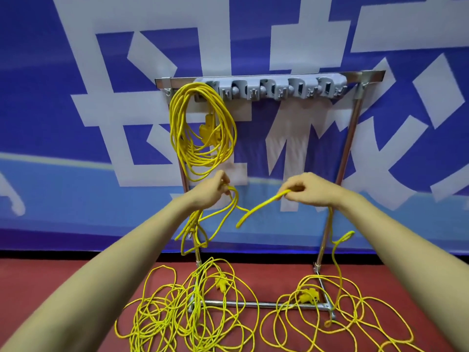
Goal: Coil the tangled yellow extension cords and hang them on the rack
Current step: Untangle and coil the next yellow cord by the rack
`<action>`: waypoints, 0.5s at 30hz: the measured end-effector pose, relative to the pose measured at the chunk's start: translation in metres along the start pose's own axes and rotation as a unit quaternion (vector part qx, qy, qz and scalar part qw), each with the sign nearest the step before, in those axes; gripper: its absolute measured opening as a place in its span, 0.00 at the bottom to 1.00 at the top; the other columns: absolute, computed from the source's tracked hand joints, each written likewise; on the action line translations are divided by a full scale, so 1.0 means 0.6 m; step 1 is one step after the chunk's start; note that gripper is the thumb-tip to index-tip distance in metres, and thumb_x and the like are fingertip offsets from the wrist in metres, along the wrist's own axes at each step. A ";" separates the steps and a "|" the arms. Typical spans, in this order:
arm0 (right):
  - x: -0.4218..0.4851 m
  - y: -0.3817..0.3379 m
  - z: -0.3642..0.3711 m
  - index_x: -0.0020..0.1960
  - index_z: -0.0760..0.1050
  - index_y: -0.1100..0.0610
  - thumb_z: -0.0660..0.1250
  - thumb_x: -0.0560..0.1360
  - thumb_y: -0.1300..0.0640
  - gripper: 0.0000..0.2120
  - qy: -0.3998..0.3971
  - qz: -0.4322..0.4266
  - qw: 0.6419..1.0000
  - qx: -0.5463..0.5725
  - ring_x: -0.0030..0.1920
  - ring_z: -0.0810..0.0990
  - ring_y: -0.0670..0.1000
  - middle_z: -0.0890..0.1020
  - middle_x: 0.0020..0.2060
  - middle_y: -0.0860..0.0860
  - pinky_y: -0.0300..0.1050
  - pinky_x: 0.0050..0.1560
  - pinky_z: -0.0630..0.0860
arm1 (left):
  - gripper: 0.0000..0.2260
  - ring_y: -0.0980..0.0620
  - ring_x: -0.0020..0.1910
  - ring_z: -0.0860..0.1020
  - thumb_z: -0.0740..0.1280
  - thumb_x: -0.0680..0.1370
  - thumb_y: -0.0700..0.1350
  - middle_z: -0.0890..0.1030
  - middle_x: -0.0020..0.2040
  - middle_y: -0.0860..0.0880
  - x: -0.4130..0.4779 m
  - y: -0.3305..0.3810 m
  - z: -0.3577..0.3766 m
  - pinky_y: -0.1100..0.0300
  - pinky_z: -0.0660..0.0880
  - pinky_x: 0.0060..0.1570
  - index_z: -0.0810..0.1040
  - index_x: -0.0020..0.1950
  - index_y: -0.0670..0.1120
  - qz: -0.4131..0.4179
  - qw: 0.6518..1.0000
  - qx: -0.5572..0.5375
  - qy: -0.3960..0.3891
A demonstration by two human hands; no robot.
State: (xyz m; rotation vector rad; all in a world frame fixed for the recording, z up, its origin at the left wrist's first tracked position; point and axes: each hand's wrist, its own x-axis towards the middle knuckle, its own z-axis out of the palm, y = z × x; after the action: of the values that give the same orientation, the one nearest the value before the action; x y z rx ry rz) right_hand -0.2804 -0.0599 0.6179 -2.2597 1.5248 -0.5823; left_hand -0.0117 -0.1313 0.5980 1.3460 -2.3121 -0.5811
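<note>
One coiled yellow cord (200, 128) hangs from the leftmost holder of the metal rack (350, 138). My left hand (212, 190) grips a few loops of another yellow cord (218, 217) that dangle below it. My right hand (308, 190) pinches the same cord's strand, which sags between the two hands and also drops from the right hand to the floor. Two tangled heaps lie on the floor: a dense one (182, 311) at the left and a looser one (337, 318) at the right, each with a yellow plug in it.
A grey strip of holders (276, 88) runs along the rack's top bar, all but the leftmost free. The rack's base bar (253, 304) lies on the red floor (406, 275) among the cords. A blue and white banner (76, 123) hangs behind.
</note>
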 end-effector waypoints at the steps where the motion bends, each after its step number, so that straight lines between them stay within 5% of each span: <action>1: 0.000 -0.008 0.007 0.48 0.81 0.48 0.65 0.73 0.60 0.10 -0.035 -0.002 0.999 -0.038 0.33 0.71 0.43 0.80 0.35 0.49 0.39 0.38 0.70 | 0.06 0.49 0.40 0.75 0.58 0.82 0.37 0.82 0.53 0.39 -0.001 0.002 -0.002 0.59 0.67 0.39 0.68 0.59 0.39 0.003 1.000 -0.017 -0.004; 3: 0.005 -0.025 0.025 0.51 0.77 0.51 0.65 0.73 0.59 0.08 -0.069 -0.004 0.996 -0.061 0.31 0.70 0.43 0.76 0.31 0.47 0.35 0.35 0.68 | 0.04 0.57 0.33 0.71 0.58 0.82 0.37 0.82 0.51 0.41 -0.002 0.007 -0.004 0.61 0.68 0.36 0.68 0.57 0.42 0.011 0.998 -0.060 -0.004; 6: 0.017 -0.059 0.049 0.47 0.69 0.55 0.63 0.74 0.60 0.04 -0.069 -0.033 0.997 -0.022 0.30 0.68 0.43 0.73 0.30 0.43 0.35 0.34 0.64 | 0.03 0.56 0.31 0.69 0.58 0.83 0.37 0.82 0.46 0.45 -0.008 0.022 0.001 0.62 0.68 0.34 0.67 0.56 0.42 0.016 0.984 -0.176 -0.005; 9: 0.028 -0.092 0.060 0.46 0.74 0.51 0.63 0.78 0.59 0.05 -0.096 -0.097 0.989 0.050 0.34 0.72 0.39 0.76 0.33 0.35 0.33 0.39 0.66 | 0.05 0.56 0.32 0.71 0.58 0.83 0.36 0.80 0.40 0.50 -0.013 0.038 0.006 0.64 0.69 0.33 0.67 0.58 0.41 0.001 0.950 -0.313 -0.011; 11: 0.035 -0.112 0.058 0.52 0.78 0.49 0.63 0.79 0.56 0.06 -0.137 -0.100 0.983 0.070 0.37 0.74 0.36 0.77 0.34 0.39 0.29 0.41 0.67 | 0.05 0.54 0.35 0.75 0.57 0.83 0.36 0.80 0.41 0.48 -0.012 0.045 0.008 0.60 0.71 0.38 0.67 0.59 0.41 -0.005 0.932 -0.363 -0.017; 15: 0.050 -0.121 0.062 0.52 0.79 0.50 0.63 0.78 0.50 0.08 -0.182 -0.066 0.977 -0.092 0.33 0.73 0.33 0.78 0.33 0.47 0.32 0.38 0.64 | 0.05 0.52 0.34 0.79 0.56 0.83 0.37 0.79 0.43 0.46 -0.011 0.063 0.011 0.60 0.77 0.36 0.66 0.58 0.42 -0.003 0.929 -0.368 -0.033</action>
State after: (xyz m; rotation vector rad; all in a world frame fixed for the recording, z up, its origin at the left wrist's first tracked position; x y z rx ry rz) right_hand -0.1940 -0.0599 0.6265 -2.4496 1.2986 -0.0491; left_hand -0.0393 -0.1073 0.6120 0.9632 -1.8188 -1.3405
